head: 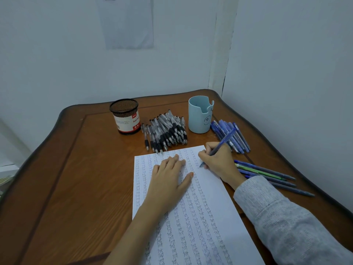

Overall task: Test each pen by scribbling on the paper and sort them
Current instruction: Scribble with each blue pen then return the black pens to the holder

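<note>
- The paper (pixel 206 217) is laid on the desk (pixel 76 178), tilted a little, and is covered with rows of small scribbles.
- The left hand (pixel 170 176) is laid flat on the upper part of the paper, fingers straight and pressed down.
- A blue pen (pixel 226 139) is gripped by the right hand (pixel 219 161), pinched between thumb and fingers, with its tip set on the paper near the upper right corner.
- A grey sleeve (pixel 277 217) is worn on the right arm.
- A pile of black pens (pixel 168 131) is heaped just beyond the paper's top edge, between a mesh cup (pixel 125 115) and a blue cup (pixel 200 115).
- A pile of blue pens (pixel 234 138) is laid to the right of the blue cup, partly hidden behind the held pen.
- A few loose pens (pixel 267 172) are spread on the desk to the right of the right hand, beside the sleeve.
- A sheet (pixel 126 22) is fixed to the wall behind the desk; its print cannot be read.
</note>
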Demonstrator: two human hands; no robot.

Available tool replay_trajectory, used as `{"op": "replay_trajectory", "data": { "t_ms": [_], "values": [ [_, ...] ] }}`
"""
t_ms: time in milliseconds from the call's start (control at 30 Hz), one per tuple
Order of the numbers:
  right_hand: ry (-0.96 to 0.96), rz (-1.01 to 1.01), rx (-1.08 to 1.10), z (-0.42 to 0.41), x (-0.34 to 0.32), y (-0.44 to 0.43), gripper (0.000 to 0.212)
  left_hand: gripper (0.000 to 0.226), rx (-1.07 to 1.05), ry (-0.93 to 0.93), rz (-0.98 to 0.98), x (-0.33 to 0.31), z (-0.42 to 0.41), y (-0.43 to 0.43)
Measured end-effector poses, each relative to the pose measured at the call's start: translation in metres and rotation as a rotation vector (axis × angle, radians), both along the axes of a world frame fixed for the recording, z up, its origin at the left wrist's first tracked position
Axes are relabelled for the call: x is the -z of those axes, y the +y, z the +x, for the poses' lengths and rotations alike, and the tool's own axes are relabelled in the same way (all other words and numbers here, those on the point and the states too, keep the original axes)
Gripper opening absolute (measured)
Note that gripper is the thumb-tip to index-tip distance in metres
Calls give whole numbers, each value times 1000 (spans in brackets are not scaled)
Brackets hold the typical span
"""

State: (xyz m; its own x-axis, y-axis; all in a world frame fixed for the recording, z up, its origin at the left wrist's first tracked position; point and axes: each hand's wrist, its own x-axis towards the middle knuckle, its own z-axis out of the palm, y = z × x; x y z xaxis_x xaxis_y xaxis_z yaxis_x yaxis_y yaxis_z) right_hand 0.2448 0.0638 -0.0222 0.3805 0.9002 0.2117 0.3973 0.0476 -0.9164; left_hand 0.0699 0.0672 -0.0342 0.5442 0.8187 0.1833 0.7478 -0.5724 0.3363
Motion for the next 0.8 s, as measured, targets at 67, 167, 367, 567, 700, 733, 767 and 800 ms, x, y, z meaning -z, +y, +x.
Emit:
{"op": "replay_trajectory", "data": {
  "t_ms": [67, 167, 367, 567, 700, 733, 767, 800],
  "values": [
    [-30, -4, -3, -2, 1, -1, 21, 52, 2, 2, 6, 0, 0, 0],
    [10, -17, 5, -2, 0, -1, 23, 52, 0, -10, 0, 0, 1, -1],
    [341, -30, -2, 3, -8, -1, 36, 52, 0, -10, -10, 0, -1, -1],
    [294, 12, -76, 1, -6, -2, 28, 52, -1, -11, -8, 0, -1, -1],
    [269, -29, -96, 3, -7, -1, 22, 52, -1, 4, -7, 0, 0, -1],
    [267, -21, -101, 3, -6, -1, 22, 52, -2, 5, -5, 0, 0, -1],
    [268, -7, -102, 3, -6, -1, 23, 52, -2, 5, -6, 0, -1, -1],
    [266, 8, -100, 3, -6, -2, 23, 52, -2, 4, -7, 0, 0, -1]
  ]
}}
